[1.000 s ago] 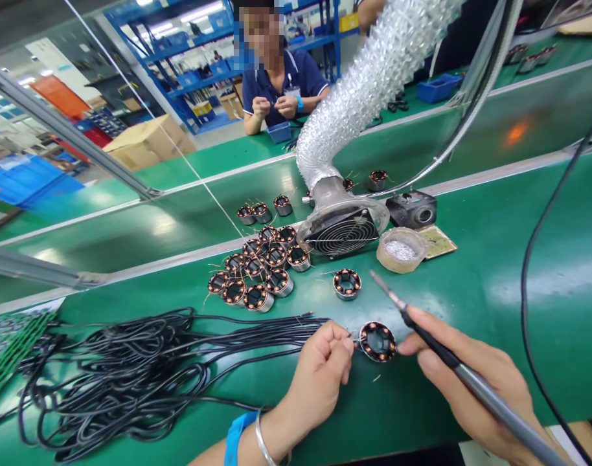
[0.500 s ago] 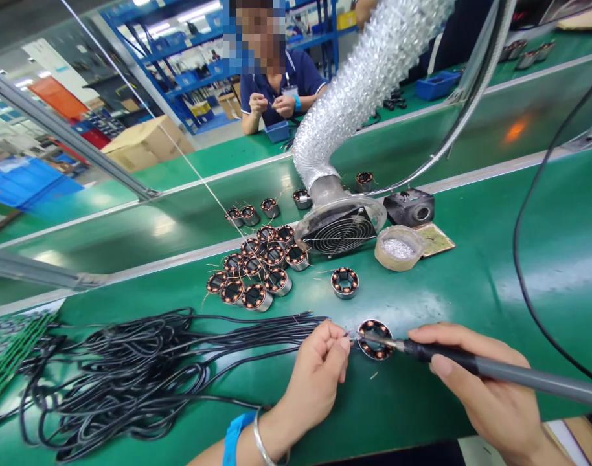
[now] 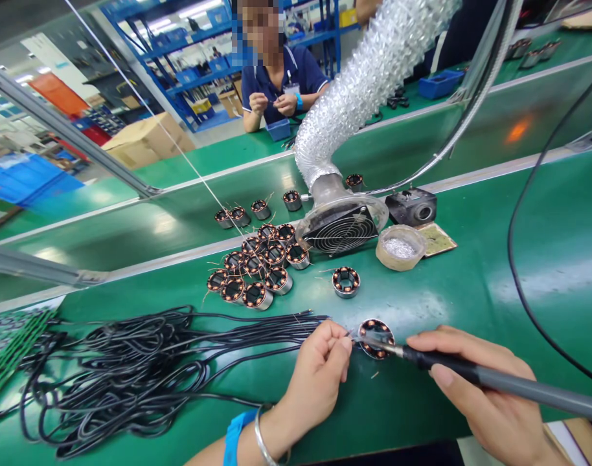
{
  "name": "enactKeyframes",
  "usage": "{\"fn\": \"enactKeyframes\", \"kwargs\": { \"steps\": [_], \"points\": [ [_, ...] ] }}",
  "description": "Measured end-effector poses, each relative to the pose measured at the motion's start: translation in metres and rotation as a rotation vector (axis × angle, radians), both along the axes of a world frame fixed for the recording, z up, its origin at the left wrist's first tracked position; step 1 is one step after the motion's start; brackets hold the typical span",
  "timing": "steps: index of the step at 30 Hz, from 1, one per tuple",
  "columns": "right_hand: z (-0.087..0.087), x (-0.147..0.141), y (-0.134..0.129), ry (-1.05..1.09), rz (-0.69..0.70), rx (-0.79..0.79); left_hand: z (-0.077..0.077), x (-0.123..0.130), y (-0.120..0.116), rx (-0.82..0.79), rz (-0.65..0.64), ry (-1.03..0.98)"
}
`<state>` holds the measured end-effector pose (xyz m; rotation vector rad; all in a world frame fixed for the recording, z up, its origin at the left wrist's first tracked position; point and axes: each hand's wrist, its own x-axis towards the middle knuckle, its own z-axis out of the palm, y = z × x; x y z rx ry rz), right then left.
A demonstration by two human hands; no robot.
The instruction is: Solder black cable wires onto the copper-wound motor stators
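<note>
My right hand (image 3: 490,388) grips a soldering iron (image 3: 471,372) by its dark grey handle. The iron's metal tip reaches leftward over a ring-shaped motor stator (image 3: 377,336) with copper windings, lying on the green bench. At the stator's left edge my left hand (image 3: 322,362) is closed in a pinch on thin wire ends, which show just past the fingertips close to the iron's tip. Whether tip and wires touch is too small to tell. Black cables (image 3: 257,333) run from the left toward my left hand, partly hidden behind it.
A cluster of stators (image 3: 257,265) and a single stator (image 3: 346,283) lie beyond my hands. Behind stand a fume fan (image 3: 344,233) with a foil duct (image 3: 364,84), a solder-scrap bowl (image 3: 400,248) and a black iron holder (image 3: 412,207). A co-worker (image 3: 281,84) sits across.
The stators on the strip behind the bench have shifted left. The soldering iron's tip has moved very slightly; my left hand stays in its pinch at the stator.
</note>
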<state>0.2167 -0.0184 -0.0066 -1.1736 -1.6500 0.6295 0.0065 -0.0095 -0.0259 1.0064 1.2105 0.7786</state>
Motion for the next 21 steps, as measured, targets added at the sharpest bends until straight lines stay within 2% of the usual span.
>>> {"fn": "enactKeyframes", "kwargs": {
  "steps": [6, 12, 18, 21],
  "points": [
    [-0.003, -0.006, -0.010, -0.124, -0.094, 0.102, 0.000, 0.000, -0.001, 0.013, -0.003, 0.009],
    [-0.003, -0.006, -0.013, -0.140, -0.060, 0.164, -0.001, 0.001, -0.002, 0.022, 0.001, 0.002],
    [0.002, -0.010, -0.011, -0.089, 0.085, 0.243, -0.001, 0.000, -0.001, 0.017, 0.002, -0.013],
    [0.008, -0.008, -0.009, -0.091, 0.091, 0.244, -0.001, 0.000, -0.001, 0.017, 0.000, -0.019]
  ]
}}
